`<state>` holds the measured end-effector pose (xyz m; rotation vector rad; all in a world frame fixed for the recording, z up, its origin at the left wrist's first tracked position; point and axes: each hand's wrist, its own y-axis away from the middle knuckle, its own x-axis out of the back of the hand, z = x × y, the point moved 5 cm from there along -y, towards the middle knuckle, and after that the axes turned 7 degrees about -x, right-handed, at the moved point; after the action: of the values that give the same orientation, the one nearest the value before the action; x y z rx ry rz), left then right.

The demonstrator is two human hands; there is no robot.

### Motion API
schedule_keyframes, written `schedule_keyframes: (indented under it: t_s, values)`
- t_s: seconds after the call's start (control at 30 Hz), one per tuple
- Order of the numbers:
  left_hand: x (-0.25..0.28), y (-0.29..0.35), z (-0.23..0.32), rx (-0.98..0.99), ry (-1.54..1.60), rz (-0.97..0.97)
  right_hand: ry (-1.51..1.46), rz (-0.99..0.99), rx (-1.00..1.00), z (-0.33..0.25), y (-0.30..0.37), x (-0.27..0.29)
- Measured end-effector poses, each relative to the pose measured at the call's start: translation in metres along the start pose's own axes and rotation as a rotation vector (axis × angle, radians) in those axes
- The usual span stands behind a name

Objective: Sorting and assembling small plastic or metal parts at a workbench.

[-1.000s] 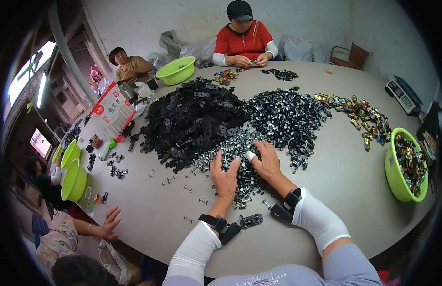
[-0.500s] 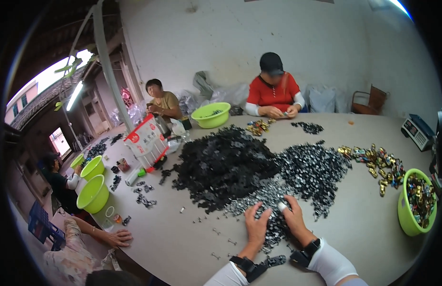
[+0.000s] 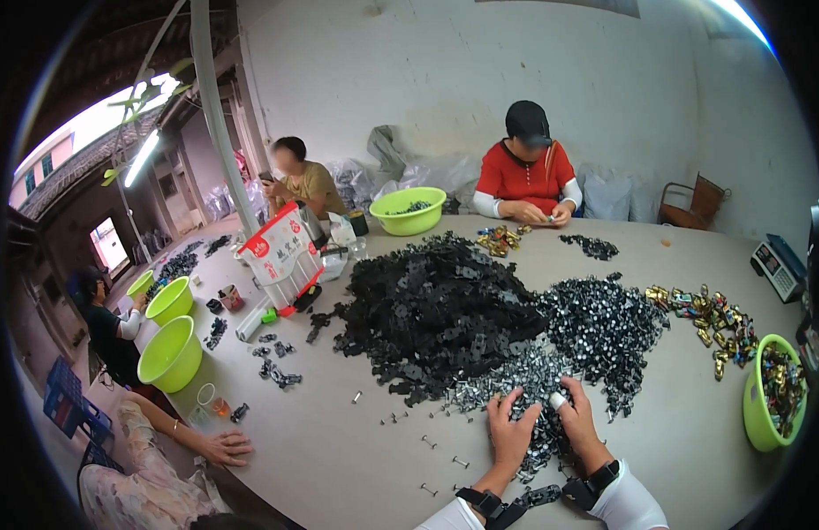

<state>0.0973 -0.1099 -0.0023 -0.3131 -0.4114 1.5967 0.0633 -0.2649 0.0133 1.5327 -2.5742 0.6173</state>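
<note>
My left hand [image 3: 513,433] and my right hand [image 3: 582,428] rest at the near edge of a heap of small silver metal pins [image 3: 535,369]. Their fingers are spread and slightly curled, with the fingertips touching the loose parts. White tape wraps one finger of the right hand. Between the palms lie dark, shiny small parts [image 3: 544,446]. Beyond the left hand rises a large mound of flat black pieces [image 3: 436,309], and a pile of black-and-silver parts [image 3: 599,331] spreads past the right hand. Near my wrists lies a black jointed piece [image 3: 540,496].
Scattered pins [image 3: 429,441] lie left of my hands. Gold parts [image 3: 705,318] and a filled green basin [image 3: 752,406] are at right, near a scale [image 3: 778,267]. A co-worker's hand [image 3: 224,448] rests on the left edge; a person in red [image 3: 526,172] sits opposite.
The whole scene has shifted right in the picture as the view turned slightly left. My hands stay at the silver pins, with little change in pose.
</note>
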Motion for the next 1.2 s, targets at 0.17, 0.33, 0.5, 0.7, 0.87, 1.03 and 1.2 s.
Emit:
schedule_keyframes:
  t_s: [0.17, 0.33, 0.5, 0.7, 0.87, 1.03, 1.2]
  values:
    - [-0.002, -0.003, 0.003, -0.033, -0.005, 0.019, -0.02, -0.008, -0.045, 0.001, -0.002, -0.002]
    - [-0.002, -0.003, -0.004, 0.029, 0.056, 0.0, 0.008, 0.02, 0.059, 0.0, -0.004, -0.002]
    - [-0.001, -0.004, -0.008, 0.164, 0.219, -0.019, 0.055, 0.052, 0.094, 0.007, -0.004, -0.008]
    - [0.005, 0.0, -0.013, 0.218, 0.332, -0.032, 0.012, 0.026, 0.092, 0.001, 0.006, -0.009]
    - [0.0, 0.011, -0.013, 0.246, 0.362, 0.003, -0.001, 0.027, 0.079, 0.007, 0.007, -0.006]
    - [-0.001, -0.005, -0.007, 0.039, 0.029, -0.092, 0.167, 0.036, 0.192, 0.001, 0.001, -0.002]
    - [-0.001, -0.012, -0.023, 0.154, 0.192, -0.046, 0.092, 0.041, 0.175, -0.003, 0.0, -0.012]
